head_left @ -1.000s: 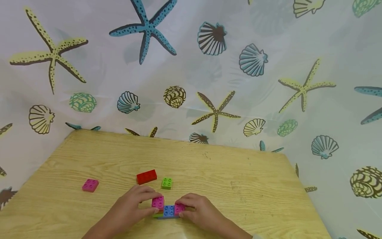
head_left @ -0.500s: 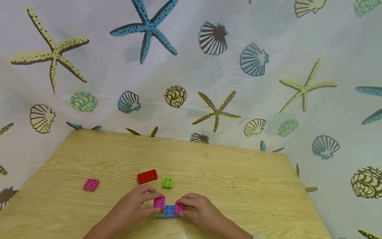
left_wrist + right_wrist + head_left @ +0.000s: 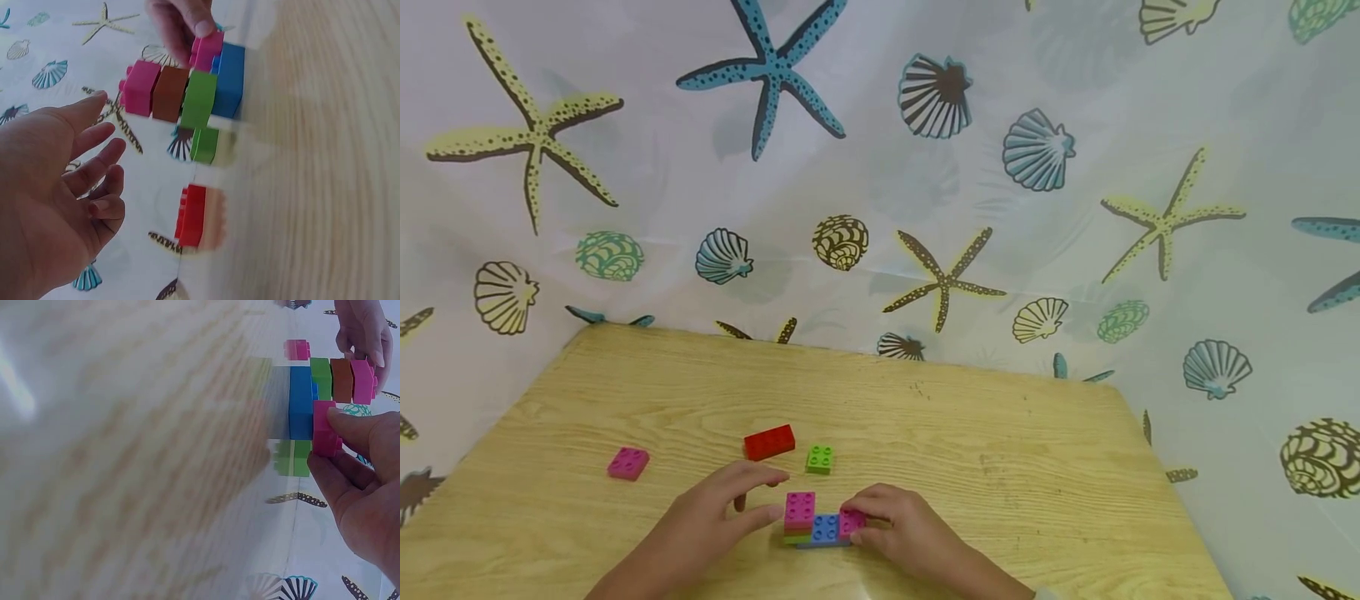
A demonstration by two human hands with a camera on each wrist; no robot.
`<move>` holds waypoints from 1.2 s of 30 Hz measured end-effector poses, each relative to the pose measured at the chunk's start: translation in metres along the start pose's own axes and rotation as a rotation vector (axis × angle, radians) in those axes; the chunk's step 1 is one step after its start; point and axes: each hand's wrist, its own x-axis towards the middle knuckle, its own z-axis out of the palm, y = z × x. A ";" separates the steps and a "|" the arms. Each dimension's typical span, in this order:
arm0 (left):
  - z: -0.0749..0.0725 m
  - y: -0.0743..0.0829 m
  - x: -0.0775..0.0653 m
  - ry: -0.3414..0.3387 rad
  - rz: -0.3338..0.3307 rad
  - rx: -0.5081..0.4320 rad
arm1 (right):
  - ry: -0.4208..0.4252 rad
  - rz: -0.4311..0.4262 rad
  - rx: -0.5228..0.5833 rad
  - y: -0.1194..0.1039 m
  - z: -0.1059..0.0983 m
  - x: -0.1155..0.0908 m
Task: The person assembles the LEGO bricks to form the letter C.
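A small stack of toy building bricks stands on the table in front of the person. At its base is a blue brick (image 3: pixel 825 530). The left end carries a green brick (image 3: pixel 199 100), a brown-orange brick (image 3: pixel 169 94) above that, and a pink brick (image 3: pixel 800 506) on top. Just left of this column, the left hand (image 3: pixel 711 512) holds nothing, thumb and fingers spread apart. Between thumb and fingers the right hand (image 3: pixel 906 529) pinches another pink brick (image 3: pixel 324 428) on the blue brick's right end.
Behind the stack lie a small lime-green brick (image 3: pixel 820 459) and a longer red brick (image 3: pixel 769 442). A separate pink brick (image 3: pixel 628 463) lies farther left on the wooden table (image 3: pixel 970 442). A curtain (image 3: pixel 865 167) printed with shells and starfish hangs around the table.
The left hand has let go of the top pink brick on the left column and drawn back to the left. The right hand keeps its pinch on the other pink brick.
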 end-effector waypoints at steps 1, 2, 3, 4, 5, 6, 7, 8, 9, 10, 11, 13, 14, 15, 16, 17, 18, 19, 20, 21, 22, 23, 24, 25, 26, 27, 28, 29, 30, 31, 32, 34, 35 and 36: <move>-0.004 -0.003 -0.001 0.014 0.006 0.012 | 0.001 0.001 -0.002 0.000 0.000 0.000; -0.008 -0.007 -0.002 0.029 0.014 0.026 | 0.001 0.004 -0.003 0.000 0.000 0.000; -0.012 -0.011 -0.003 0.043 0.022 0.034 | 0.002 0.005 -0.005 0.000 0.000 0.000; -0.017 -0.015 -0.003 0.062 0.035 0.047 | 0.002 0.007 -0.004 0.000 0.000 0.000; -0.021 -0.020 -0.004 0.076 0.043 0.060 | 0.002 0.006 -0.003 0.000 0.001 0.000; -0.026 -0.025 -0.005 0.089 0.041 0.070 | 0.001 0.006 -0.003 0.000 0.001 0.000; -0.031 -0.029 -0.004 0.102 0.044 0.084 | 0.001 0.007 0.000 0.000 0.000 0.000; -0.036 -0.034 -0.004 0.111 0.046 0.093 | 0.001 0.006 0.001 0.000 0.000 0.000; -0.041 -0.039 -0.004 0.120 0.044 0.109 | 0.000 0.006 0.002 0.000 0.000 0.000; -0.045 -0.044 -0.004 0.129 0.042 0.129 | -0.002 0.007 0.005 0.001 0.000 0.000; -0.050 -0.049 -0.003 0.132 0.035 0.145 | -0.003 0.008 0.007 0.001 0.000 0.000; -0.059 -0.059 -0.001 0.152 0.033 0.179 | -0.006 0.010 0.011 0.001 -0.001 0.000; -0.063 -0.064 -0.001 0.160 0.028 0.196 | -0.008 0.011 0.016 0.000 -0.001 0.000; -0.068 -0.069 -0.001 0.170 0.025 0.212 | -0.011 0.015 0.024 0.000 -0.001 0.000; -0.071 -0.073 -0.001 0.178 0.029 0.214 | -0.014 0.018 0.030 0.000 -0.001 0.000; -0.075 -0.078 -0.001 0.184 0.028 0.221 | -0.016 0.021 0.034 0.000 -0.002 0.000; -0.078 -0.081 -0.001 0.196 0.030 0.232 | -0.017 0.024 0.039 0.000 -0.002 0.000; -0.081 -0.085 -0.001 0.203 0.029 0.241 | -0.019 0.027 0.044 0.000 -0.002 0.000; -0.084 -0.088 -0.001 0.207 0.028 0.240 | -0.022 0.030 0.046 -0.001 -0.002 0.000; -0.086 -0.092 -0.001 0.208 0.024 0.243 | -0.022 0.031 0.045 -0.001 -0.002 0.000; -0.089 -0.095 0.000 0.207 0.020 0.245 | -0.021 0.032 0.041 -0.001 -0.003 0.000; -0.091 -0.098 0.000 0.207 0.010 0.251 | -0.021 0.033 0.037 -0.001 -0.003 0.000; -0.093 -0.102 0.000 0.206 0.000 0.251 | -0.021 0.032 0.034 -0.002 -0.003 0.000; -0.096 -0.106 0.001 0.199 -0.016 0.247 | -0.022 0.035 0.031 -0.002 -0.003 0.000; -0.097 -0.110 0.001 0.197 -0.027 0.245 | -0.021 0.035 0.028 -0.002 -0.003 0.000; -0.099 -0.114 0.001 0.199 -0.035 0.250 | -0.021 0.038 0.025 -0.002 -0.003 0.000; -0.101 -0.118 0.001 0.203 -0.035 0.246 | -0.022 0.042 0.023 -0.002 -0.003 0.000; -0.102 -0.122 0.001 0.210 -0.038 0.243 | -0.022 0.044 0.021 -0.002 -0.003 0.000; -0.103 -0.126 0.000 0.209 -0.041 0.239 | -0.023 0.046 0.021 -0.002 -0.003 0.000; -0.104 -0.129 0.000 0.214 -0.040 0.242 | -0.023 0.049 0.020 -0.002 -0.002 0.000; -0.105 -0.131 0.000 0.212 -0.037 0.242 | -0.024 0.048 0.018 -0.002 -0.002 0.000; -0.107 -0.136 0.001 0.193 -0.044 0.245 | -0.024 0.044 0.014 -0.001 -0.002 0.001; -0.108 -0.138 0.001 0.175 -0.055 0.249 | -0.024 0.040 0.011 -0.001 -0.002 0.000; -0.109 -0.140 0.001 0.150 -0.066 0.247 | -0.024 0.036 0.007 0.000 -0.002 0.000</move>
